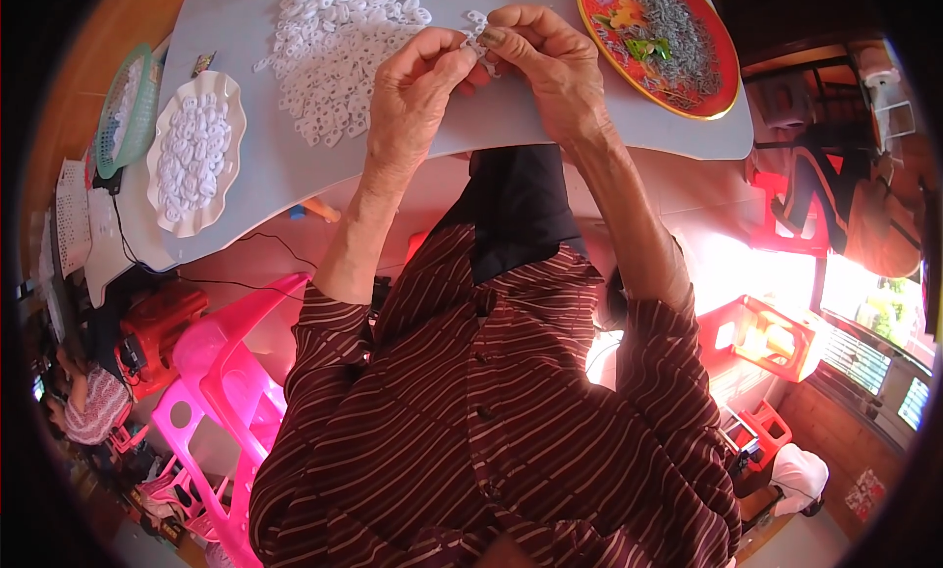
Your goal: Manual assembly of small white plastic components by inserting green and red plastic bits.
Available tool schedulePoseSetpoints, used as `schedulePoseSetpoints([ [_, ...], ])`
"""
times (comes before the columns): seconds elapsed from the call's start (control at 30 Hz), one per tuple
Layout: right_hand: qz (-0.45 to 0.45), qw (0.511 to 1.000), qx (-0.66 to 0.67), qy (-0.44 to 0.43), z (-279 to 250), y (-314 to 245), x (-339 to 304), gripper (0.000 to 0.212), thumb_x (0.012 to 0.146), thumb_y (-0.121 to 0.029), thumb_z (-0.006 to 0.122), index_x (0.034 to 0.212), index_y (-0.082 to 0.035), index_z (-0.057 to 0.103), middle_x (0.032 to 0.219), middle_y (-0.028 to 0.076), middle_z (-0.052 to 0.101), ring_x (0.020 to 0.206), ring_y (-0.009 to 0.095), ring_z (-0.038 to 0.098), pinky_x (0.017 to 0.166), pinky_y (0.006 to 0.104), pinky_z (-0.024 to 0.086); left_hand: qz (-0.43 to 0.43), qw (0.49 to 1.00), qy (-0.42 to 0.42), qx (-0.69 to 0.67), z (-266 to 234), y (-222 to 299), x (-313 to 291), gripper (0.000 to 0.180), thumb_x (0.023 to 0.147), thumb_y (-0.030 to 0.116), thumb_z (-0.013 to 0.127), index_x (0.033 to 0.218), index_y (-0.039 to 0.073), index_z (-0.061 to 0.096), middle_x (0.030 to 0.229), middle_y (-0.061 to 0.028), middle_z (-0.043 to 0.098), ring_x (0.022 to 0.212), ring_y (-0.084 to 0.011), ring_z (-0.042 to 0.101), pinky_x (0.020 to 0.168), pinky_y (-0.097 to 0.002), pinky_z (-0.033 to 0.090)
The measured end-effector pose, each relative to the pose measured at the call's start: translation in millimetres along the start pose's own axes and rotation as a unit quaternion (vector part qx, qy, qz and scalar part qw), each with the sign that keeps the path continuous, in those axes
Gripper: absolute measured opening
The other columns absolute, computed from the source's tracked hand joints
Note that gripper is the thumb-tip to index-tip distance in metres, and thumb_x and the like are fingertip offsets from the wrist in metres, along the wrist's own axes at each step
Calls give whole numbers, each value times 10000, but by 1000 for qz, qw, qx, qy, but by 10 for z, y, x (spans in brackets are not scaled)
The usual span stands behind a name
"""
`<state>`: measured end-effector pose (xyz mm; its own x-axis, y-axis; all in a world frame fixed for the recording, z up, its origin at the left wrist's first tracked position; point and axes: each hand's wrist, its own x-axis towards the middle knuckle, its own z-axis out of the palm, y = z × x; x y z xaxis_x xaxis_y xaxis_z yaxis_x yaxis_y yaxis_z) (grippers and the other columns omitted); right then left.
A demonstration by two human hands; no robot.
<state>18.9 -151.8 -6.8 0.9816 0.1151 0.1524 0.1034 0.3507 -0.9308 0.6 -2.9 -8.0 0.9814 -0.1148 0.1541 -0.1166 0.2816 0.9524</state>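
Above the table's front edge, my left hand (420, 89) and my right hand (556, 69) meet with fingers closed in a pinch. Between the fingertips is a small white plastic piece (475, 20), mostly covered by them. A large heap of small white plastic pieces (329, 62), oval and with holes, spreads over the table just left of my left hand. Right of my right hand stands a round red tray (725, 77) with a gold rim, carrying many small grey metal-looking parts (678, 48) and a little green item (646, 49).
On the table's left side are a white wavy-edged dish (235, 126) of white pieces and a green basket (145, 107). A pink plastic chair (231, 372) stands at lower left, red stools (761, 337) at right. Other people sit at the far left and right. A dark cable (211, 281) hangs below the table.
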Motion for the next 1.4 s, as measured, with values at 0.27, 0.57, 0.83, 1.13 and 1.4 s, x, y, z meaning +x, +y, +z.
schedulePoseSetpoints([
  [0.27, -9, 1000, 14, 15, 9, 17, -11, 155, 821, -48, 659, 969, -11, 629, 818, 40, 660, 737, 79, 596, 696, 219, 506, 25, 998, -4, 52, 10, -26, -3, 133, 874, 137, 581, 850, 7, 597, 683, -10, 597, 647, -49, 518, 610, -197, 424],
  [0.57, -24, 1000, -13, 7, 38, -18, -55, 177, 826, -55, 655, 991, 1, 625, 820, 41, 655, 773, 85, 600, 730, 224, 508, 45, 989, 2, 139, 39, 13, -44, 121, 860, 126, 581, 830, 9, 585, 661, 0, 589, 622, -45, 517, 579, -200, 420],
  [0.83, -31, 997, -65, -36, 24, -49, -67, 116, 856, -91, 629, 887, 21, 632, 746, 36, 635, 678, 77, 565, 638, 218, 478, 54, 992, -10, 114, 1, -25, -27, 123, 860, 133, 584, 825, 15, 580, 656, 13, 576, 627, -43, 518, 577, -202, 418],
  [1.13, -14, 996, -79, -34, 57, -81, -75, 151, 869, -129, 624, 857, 21, 616, 720, 22, 615, 662, 65, 541, 616, 205, 456, 143, 971, 31, 191, 113, 36, -69, 74, 855, 85, 580, 846, 12, 582, 661, 19, 553, 630, -34, 493, 588, -190, 410],
  [1.4, -10, 999, -7, -43, 40, -44, -71, 169, 895, -148, 587, 887, 17, 623, 736, 2, 601, 676, 59, 520, 635, 215, 450, 46, 998, -8, 32, -18, -47, -41, 93, 855, 97, 584, 833, 7, 591, 699, 22, 575, 642, -36, 500, 597, -180, 409],
])
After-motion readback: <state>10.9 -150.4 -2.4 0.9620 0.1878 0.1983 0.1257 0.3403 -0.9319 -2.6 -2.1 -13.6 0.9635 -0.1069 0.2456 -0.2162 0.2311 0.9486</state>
